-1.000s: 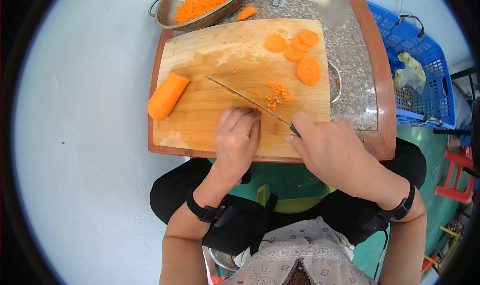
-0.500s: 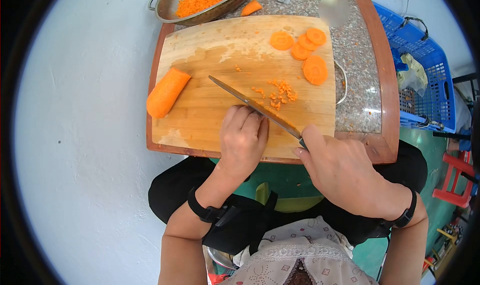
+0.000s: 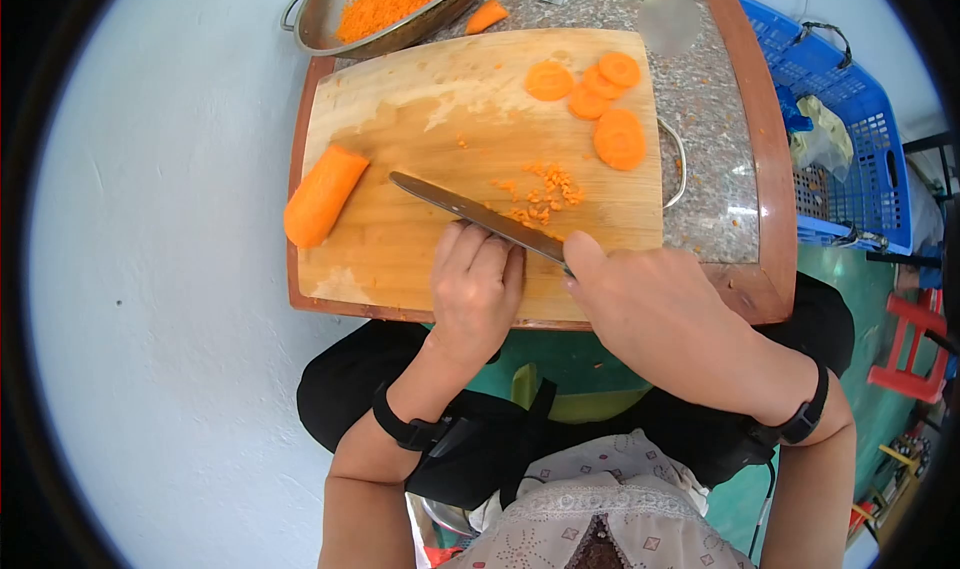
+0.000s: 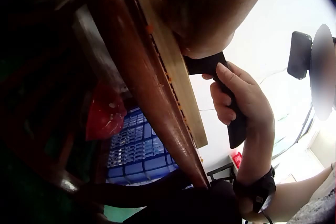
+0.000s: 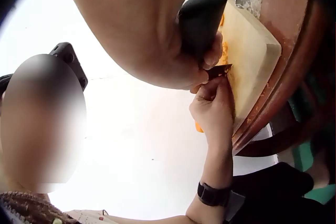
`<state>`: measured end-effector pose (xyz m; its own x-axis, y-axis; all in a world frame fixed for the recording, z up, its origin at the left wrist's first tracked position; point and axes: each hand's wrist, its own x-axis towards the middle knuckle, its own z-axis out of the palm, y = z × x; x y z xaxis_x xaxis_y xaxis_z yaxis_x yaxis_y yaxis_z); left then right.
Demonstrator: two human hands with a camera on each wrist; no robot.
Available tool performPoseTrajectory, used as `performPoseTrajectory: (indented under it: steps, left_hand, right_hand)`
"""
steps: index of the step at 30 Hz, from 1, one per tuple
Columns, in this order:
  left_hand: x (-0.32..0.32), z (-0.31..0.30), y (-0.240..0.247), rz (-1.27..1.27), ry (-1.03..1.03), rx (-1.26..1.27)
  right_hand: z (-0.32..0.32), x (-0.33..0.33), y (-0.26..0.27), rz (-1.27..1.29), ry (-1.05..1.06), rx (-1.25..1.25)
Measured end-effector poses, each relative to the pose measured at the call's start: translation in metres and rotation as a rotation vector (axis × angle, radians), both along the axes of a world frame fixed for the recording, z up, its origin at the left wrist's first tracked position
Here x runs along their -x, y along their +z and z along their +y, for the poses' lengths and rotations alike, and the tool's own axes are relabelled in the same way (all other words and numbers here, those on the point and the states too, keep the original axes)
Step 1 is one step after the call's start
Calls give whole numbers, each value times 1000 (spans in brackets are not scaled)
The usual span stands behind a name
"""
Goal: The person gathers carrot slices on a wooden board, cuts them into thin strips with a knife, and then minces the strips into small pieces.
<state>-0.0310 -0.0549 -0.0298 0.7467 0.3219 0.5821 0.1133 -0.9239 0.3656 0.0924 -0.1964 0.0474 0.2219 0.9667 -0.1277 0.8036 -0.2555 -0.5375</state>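
The right hand (image 3: pixel 660 314) grips the dark handle (image 5: pixel 202 22) of a knife (image 3: pixel 480 214), its blade lying diagonally over a wooden cutting board (image 3: pixel 400 259). Against the near side of the blade, the left hand (image 3: pixel 474 289) has its fingers curled down onto the board. In the right wrist view, orange bits show by the left hand's (image 5: pixel 214 108) fingertips; the carrot under them is mostly hidden. Diced carrot (image 3: pixel 548 191) lies just beyond the blade. A thick carrot piece (image 3: pixel 325 197) rests at the board's left, and several round slices (image 3: pixel 619 139) at the far right.
A metal pan (image 3: pixel 390 37) of chopped carrot stands beyond the board at the upper left, near a carrot end (image 3: pixel 487 16). The board's metal handle (image 3: pixel 680 164) sticks out to the right. A blue basket (image 3: pixel 860 119) is beside the table.
The knife's tip has swung slightly left and nearer the person, and its blade now shows its broad side. Both hands have shifted a little but keep their places at the knife.
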Motion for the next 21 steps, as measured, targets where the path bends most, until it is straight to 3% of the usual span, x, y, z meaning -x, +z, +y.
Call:
performPoseTrajectory:
  steps: [8,21]
  left_hand:
    - [8,-2,3,-3,45,108]
    - [5,0,-2,7,10,-12]
  right_hand:
    - [-7,-8,0,-18,-88,-60]
    - [-15,8,5,-50,-27,-56]
